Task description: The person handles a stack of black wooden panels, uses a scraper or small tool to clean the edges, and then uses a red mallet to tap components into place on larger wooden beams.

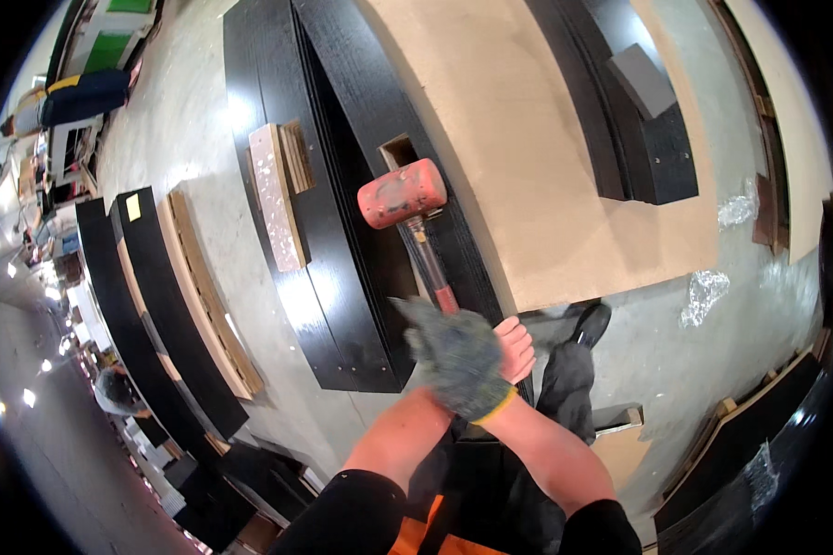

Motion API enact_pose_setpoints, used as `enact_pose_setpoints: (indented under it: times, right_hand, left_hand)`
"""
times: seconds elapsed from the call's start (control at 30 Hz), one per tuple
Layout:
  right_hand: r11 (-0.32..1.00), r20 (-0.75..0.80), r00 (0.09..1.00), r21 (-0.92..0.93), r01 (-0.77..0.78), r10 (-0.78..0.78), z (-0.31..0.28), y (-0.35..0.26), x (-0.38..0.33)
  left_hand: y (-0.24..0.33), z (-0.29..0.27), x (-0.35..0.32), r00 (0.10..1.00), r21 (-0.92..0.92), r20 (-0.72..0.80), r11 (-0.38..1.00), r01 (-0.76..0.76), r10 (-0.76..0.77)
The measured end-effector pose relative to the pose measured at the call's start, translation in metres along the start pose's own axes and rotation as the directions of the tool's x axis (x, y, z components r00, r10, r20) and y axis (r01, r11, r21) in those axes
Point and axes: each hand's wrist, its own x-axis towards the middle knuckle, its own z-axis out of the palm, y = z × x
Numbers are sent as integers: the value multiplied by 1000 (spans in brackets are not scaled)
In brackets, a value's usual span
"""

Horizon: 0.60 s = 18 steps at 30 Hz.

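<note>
My arms cross at the wrists. My right hand (460, 363), in a grey-green knit glove with a yellow cuff, is closed at the red grip of a mallet (432, 264), its thumb side sticking out to the left. The mallet's worn red head (402, 193) is over a long black panel (361, 83). My bare left hand (516, 350) reaches under the right wrist, fingers curled beside the black panel's near end. The glove covers most of it, so what it grips is hidden. A pale speckled wood block (276, 199) lies on the black piece to the left.
A brown board (491, 111) lies to the right, bearing another black piece (662, 171) with a grey block (640, 81) on it. Clear plastic scraps (703, 298) lie on the floor. Stacked black panels (171, 305) stand at left. Two people are farther off at left.
</note>
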Motion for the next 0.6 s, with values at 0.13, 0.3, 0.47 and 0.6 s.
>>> enact_pose_setpoints:
  times: [0.13, 0.3, 0.47, 0.6]
  right_hand:
    - [959, 361, 917, 276, 69, -170, 37, -49, 57]
    - [987, 478, 872, 160, 36, -109, 110, -57, 48]
    - [971, 447, 867, 16, 238, -220, 115, -66, 42]
    - [965, 510, 836, -46, 259, -201, 45, -58, 49]
  left_hand:
    - [-3, -37, -9, 996, 34, 27, 995, -91, 90]
    - [0, -18, -4, 996, 63, 11, 994, -89, 89]
    - [-1, -10, -8, 998, 43, 17, 998, -54, 53]
    - [-4, -13, -12, 997, 12, -47, 998, -57, 58]
